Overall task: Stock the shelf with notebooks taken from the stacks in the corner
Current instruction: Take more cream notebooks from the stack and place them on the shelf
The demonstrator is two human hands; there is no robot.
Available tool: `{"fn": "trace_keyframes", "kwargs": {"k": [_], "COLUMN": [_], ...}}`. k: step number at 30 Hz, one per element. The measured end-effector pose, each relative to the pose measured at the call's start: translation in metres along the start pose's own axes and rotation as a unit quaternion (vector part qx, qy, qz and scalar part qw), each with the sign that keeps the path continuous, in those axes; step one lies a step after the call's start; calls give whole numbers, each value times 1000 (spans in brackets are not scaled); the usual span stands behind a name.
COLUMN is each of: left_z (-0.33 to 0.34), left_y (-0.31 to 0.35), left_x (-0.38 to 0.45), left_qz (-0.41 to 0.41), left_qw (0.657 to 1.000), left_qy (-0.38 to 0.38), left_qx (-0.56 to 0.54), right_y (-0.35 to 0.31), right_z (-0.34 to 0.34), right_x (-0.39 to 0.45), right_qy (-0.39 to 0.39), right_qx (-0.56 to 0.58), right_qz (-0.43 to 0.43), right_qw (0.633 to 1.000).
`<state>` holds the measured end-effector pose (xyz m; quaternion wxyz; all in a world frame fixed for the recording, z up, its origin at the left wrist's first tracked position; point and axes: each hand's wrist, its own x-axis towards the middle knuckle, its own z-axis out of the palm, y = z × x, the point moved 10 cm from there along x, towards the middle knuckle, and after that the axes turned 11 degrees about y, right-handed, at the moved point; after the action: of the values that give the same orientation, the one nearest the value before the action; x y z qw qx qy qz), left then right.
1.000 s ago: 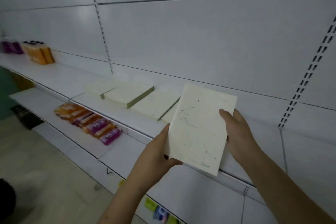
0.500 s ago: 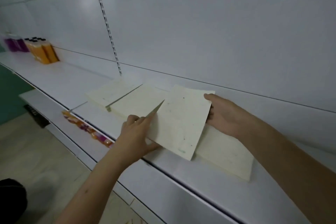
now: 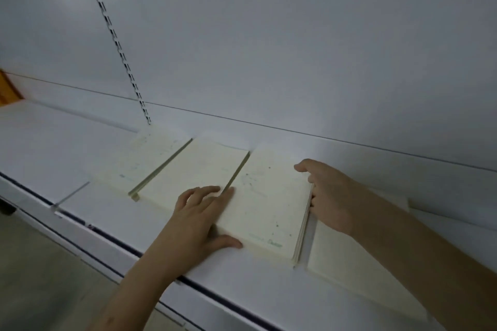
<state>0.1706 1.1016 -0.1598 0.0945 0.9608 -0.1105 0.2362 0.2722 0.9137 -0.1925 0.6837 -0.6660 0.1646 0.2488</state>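
Observation:
A cream notebook (image 3: 263, 204) with faint speckles lies flat on top of a stack on the white shelf (image 3: 53, 148). My left hand (image 3: 199, 217) rests against its left edge, fingers fairly straight along the gap to the neighbouring stack and thumb against the front edge. My right hand (image 3: 330, 196) grips its right edge, one digit on the cover and the other fingers tucked against the side. Two more cream stacks (image 3: 193, 169) (image 3: 145, 158) lie to the left. Another cream notebook (image 3: 344, 258) lies to the right, partly under my right forearm.
The white back panel rises right behind the notebooks, with a slotted upright (image 3: 115, 40) at the left. An orange item (image 3: 6, 88) shows at the far left edge. The shelf's front edge runs diagonally below my hands, with floor (image 3: 40, 277) beneath.
The notebook I held up in the air has come down flat onto the stack. Both hands have stayed at its edges, and the view has moved closer to the shelf.

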Motion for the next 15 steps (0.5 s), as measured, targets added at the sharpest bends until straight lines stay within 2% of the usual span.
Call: {"fn": "trace_keyframes", "kwargs": {"k": [7,10,15], "left_z": [6,10,13], "left_y": [2,1,3], "left_x": [-1,2,5], "left_qz": [29,45,68], "left_qw": [999,998,997], "left_qy": [0,-3,-17], "left_qx": [-44,-39,-12], "right_y": [16,12,10], "right_z": [15,10,12], "right_x": [-5,2,-9], "right_qy": [115,162,188], "right_qx": [-55,-40,10], "right_qz": [-82,-79,-58], "right_qw": [988,983,980]}}
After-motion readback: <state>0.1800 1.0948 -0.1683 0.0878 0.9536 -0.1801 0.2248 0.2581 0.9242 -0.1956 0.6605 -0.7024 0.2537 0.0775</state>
